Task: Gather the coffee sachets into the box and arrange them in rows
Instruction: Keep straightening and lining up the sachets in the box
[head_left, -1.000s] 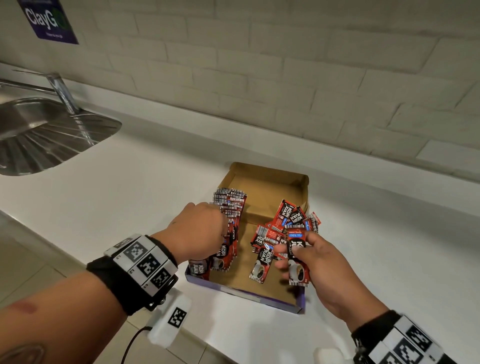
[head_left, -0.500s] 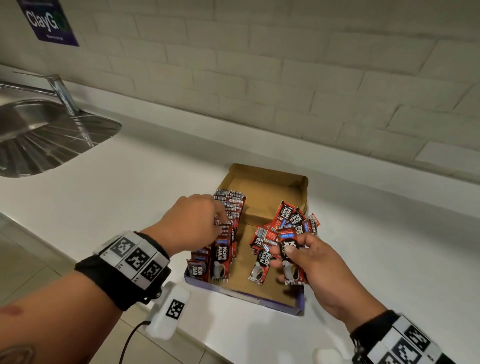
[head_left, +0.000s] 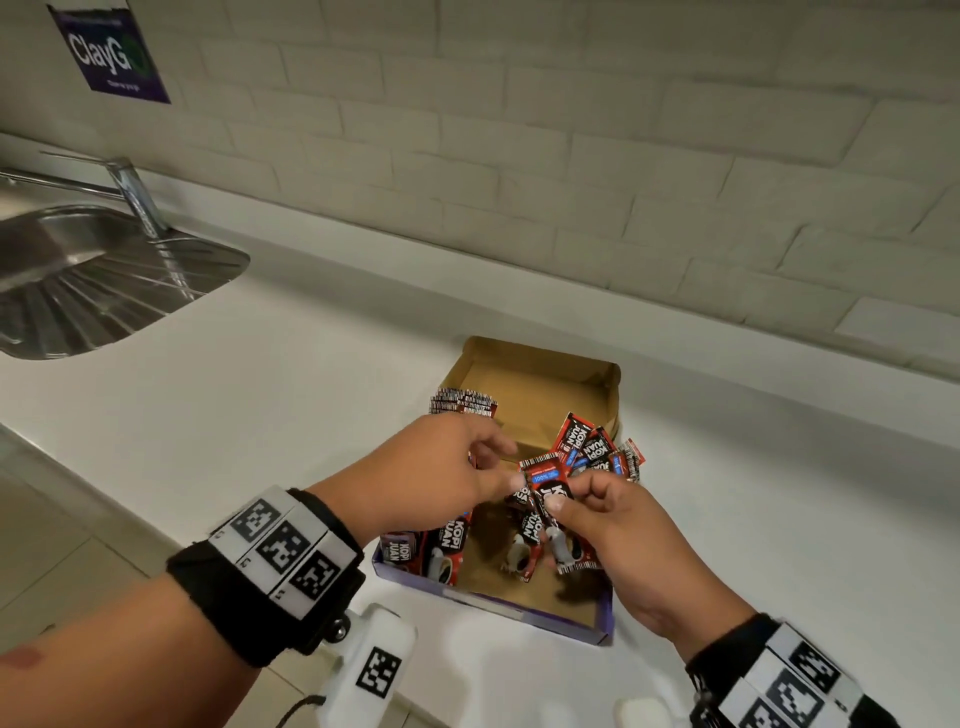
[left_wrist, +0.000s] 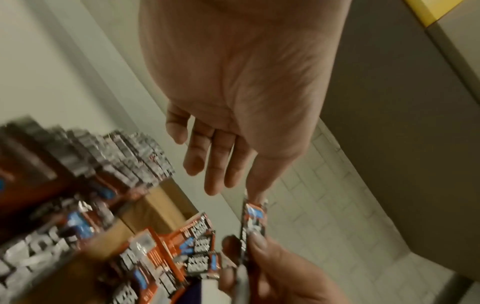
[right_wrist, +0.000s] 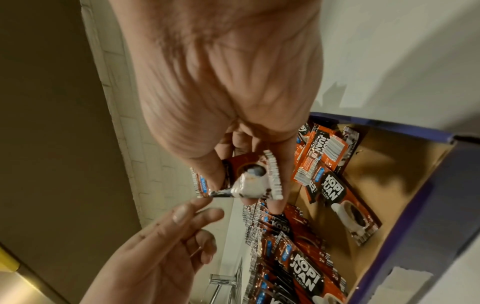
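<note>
An open cardboard box (head_left: 540, 353) with purple outer walls (right_wrist: 415, 216) lies on the white counter. A row of upright red-and-black coffee sachets (head_left: 465, 405) stands along its left side, also in the right wrist view (right_wrist: 298, 263). Loose sachets (head_left: 592, 441) lie heaped at its right side. Above the box my right hand (head_left: 569, 493) pinches one sachet (head_left: 548, 483) between thumb and fingers, and the sachet (right_wrist: 244, 181) is bent there. My left hand (head_left: 511, 467) reaches over with straight fingers (left_wrist: 215, 164), one fingertip touching the top edge of the held sachet (left_wrist: 253, 218).
A steel sink (head_left: 78, 280) with a tap (head_left: 135, 192) sits at the far left of the counter (head_left: 260, 415). A brick wall with a purple poster (head_left: 109, 57) runs behind. The counter's front edge is just below my wrists.
My left hand has left the row of sachets and moved right to the sachet in my right hand. The right hand has raised that sachet a little.
</note>
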